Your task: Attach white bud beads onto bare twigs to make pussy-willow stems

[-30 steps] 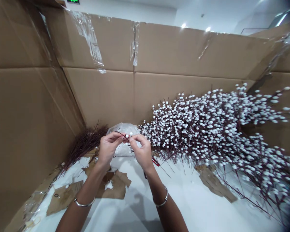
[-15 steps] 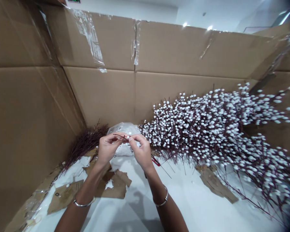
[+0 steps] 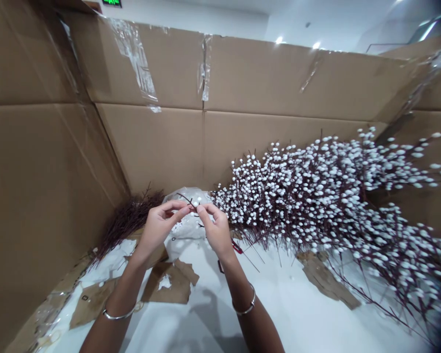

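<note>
My left hand (image 3: 160, 226) and my right hand (image 3: 213, 229) meet at the middle of the view, their fingertips pinching a thin dark red twig (image 3: 191, 205) with small white buds. Behind them lies a clear plastic bag (image 3: 186, 197) holding white material. To the right of my right hand, a large heap of dark red stems with white buds (image 3: 323, 196) spreads across the surface. Left of my left hand lies a bundle of bare dark twigs (image 3: 128, 220). A silver bangle circles each wrist.
Cardboard walls (image 3: 161, 147) with taped seams stand at the back and left. Torn cardboard scraps (image 3: 168, 284) lie on a white sheet (image 3: 206, 274). A small red-handled tool (image 3: 237, 247) lies below the heap's edge, near my right hand.
My left hand has moved slightly down and left, drawing a little away from my right hand. The twig now angles more steeply between my fingers.
</note>
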{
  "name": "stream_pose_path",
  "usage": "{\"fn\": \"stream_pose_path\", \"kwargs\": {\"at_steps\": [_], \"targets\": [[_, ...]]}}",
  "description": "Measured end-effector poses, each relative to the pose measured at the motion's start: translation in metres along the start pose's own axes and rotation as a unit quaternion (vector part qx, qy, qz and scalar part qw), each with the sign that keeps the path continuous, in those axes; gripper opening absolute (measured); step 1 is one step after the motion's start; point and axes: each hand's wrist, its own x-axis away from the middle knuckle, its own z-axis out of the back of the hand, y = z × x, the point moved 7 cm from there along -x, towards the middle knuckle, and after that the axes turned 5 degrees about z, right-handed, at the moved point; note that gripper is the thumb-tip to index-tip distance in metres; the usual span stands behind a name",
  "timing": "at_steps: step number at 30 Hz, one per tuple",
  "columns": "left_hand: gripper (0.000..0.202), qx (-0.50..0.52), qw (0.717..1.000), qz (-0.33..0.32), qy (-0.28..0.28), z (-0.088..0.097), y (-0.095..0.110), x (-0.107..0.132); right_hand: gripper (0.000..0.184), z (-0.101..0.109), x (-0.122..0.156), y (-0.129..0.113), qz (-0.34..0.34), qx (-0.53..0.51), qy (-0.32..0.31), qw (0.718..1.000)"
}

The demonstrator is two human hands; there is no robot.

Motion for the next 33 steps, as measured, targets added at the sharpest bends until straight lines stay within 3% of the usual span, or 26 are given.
{"fn": "stream_pose_path", "kwargs": {"at_steps": [4, 8, 14, 19, 23, 27, 33], "targets": [[0.020, -0.015, 1.000, -0.025, 0.000, 0.001, 0.001, -0.001, 0.022, 0.000, -0.001, 0.002, -0.009, -0.005, -0.005, 1.000], [0.019, -0.023, 0.999, -0.033, -0.002, 0.004, 0.002, -0.001, 0.015, 0.009, -0.002, 0.000, -0.010, -0.041, 0.030, 0.999], [0.017, -0.024, 0.999, -0.035, -0.026, -0.002, 0.002, 0.001, 0.013, 0.003, -0.002, -0.012, 0.056, 0.023, -0.018, 0.998], [0.023, -0.050, 0.997, -0.018, -0.055, -0.005, -0.006, -0.003, 0.010, 0.004, -0.001, -0.014, 0.084, 0.028, 0.004, 0.996], [0.039, -0.194, 0.977, 0.005, -0.093, -0.004, -0.037, -0.019, 0.014, 0.008, -0.002, -0.011, 0.063, 0.027, 0.010, 0.998], [0.039, -0.460, 0.878, 0.090, -0.098, 0.005, -0.096, -0.037, 0.017, 0.010, -0.003, -0.008, 0.047, 0.029, 0.007, 0.998], [0.019, -0.554, 0.811, 0.159, -0.101, 0.010, -0.164, -0.040, 0.018, 0.009, -0.003, -0.008, 0.046, 0.017, 0.016, 0.999]]}}
